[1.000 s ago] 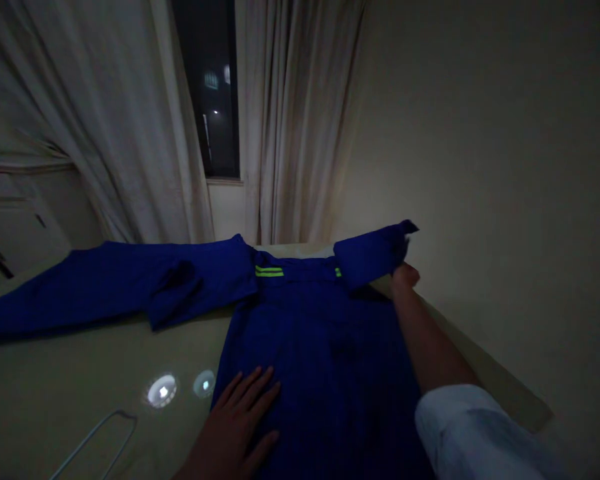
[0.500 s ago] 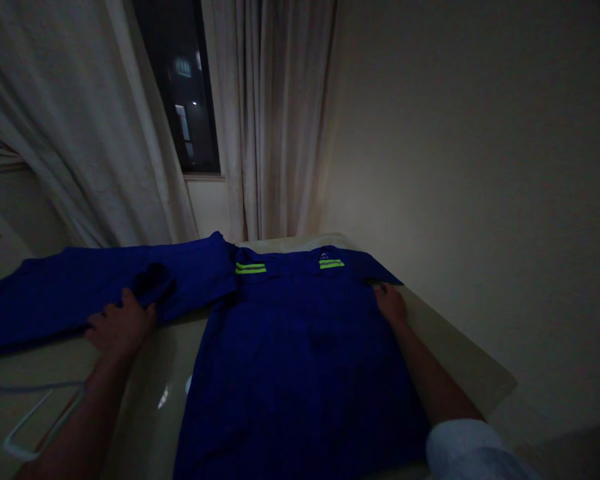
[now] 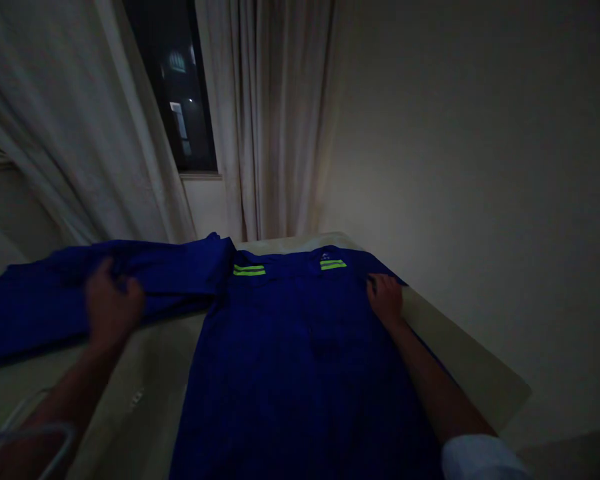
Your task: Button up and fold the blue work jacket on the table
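Note:
A dark blue work jacket (image 3: 290, 347) with two yellow-green reflective stripes lies flat on a pale table (image 3: 460, 347). Its left sleeve (image 3: 35, 300) stretches out to the left. My left hand (image 3: 111, 308) is closed round this sleeve near its middle, slightly blurred. My right hand (image 3: 386, 299) rests flat on the jacket's right shoulder, where the right sleeve is folded in over the body.
A white wire hanger (image 3: 25, 433) lies at the table's near left corner. Pale curtains (image 3: 265, 120) and a dark window (image 3: 175, 87) stand behind the table. A bare wall (image 3: 480, 167) runs along the right side.
My right hand folded the right sleeve in and now presses the shoulder. My left hand left the jacket's body, reached the left sleeve and took hold of it.

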The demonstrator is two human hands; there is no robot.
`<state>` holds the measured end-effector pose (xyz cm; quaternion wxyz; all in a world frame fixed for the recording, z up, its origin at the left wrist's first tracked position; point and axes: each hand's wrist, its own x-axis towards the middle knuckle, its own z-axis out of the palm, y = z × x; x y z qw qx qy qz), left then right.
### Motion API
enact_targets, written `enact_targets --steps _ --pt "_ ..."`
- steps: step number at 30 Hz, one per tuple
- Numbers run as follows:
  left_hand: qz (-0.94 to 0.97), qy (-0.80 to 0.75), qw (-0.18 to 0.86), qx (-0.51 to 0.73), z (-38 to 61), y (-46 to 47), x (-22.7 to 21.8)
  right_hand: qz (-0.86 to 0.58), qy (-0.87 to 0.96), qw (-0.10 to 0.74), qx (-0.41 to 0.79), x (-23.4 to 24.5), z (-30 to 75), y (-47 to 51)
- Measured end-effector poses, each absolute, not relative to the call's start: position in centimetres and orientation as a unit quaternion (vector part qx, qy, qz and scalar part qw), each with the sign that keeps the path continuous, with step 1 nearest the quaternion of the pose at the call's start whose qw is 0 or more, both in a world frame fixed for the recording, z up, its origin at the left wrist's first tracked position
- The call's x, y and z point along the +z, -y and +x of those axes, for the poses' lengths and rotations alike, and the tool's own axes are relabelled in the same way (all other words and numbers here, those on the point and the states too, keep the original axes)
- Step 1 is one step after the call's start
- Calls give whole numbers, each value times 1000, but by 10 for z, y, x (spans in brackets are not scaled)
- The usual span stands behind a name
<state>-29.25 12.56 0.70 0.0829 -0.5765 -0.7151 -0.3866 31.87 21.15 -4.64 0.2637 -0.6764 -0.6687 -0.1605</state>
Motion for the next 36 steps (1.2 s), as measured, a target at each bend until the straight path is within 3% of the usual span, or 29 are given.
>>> enact_targets --steps 6,14,17,21,23,29,36 --pt "-725 644 42 -240 -199 -84 -80 -578 805 136 3 -32 191 -265" --pt "-714 674 26 -188 -201 -83 -76 -596 794 116 39 -33 117 -311" --pt "-708 682 32 -180 -195 -82 -71 -599 786 148 40 1 114 -339" --pt "-711 681 30 -174 -191 -79 -69 -540 780 313 37 54 114 -379" --pt "-711 681 31 -175 -192 -78 -69 -505 794 334 62 60 118 -382" --pt "-709 681 33 -179 -191 -80 -70 -572 803 143 87 -5 151 -327" --pt "-711 678 48 -179 -190 -79 -71 -631 767 110 37 -37 146 -302"
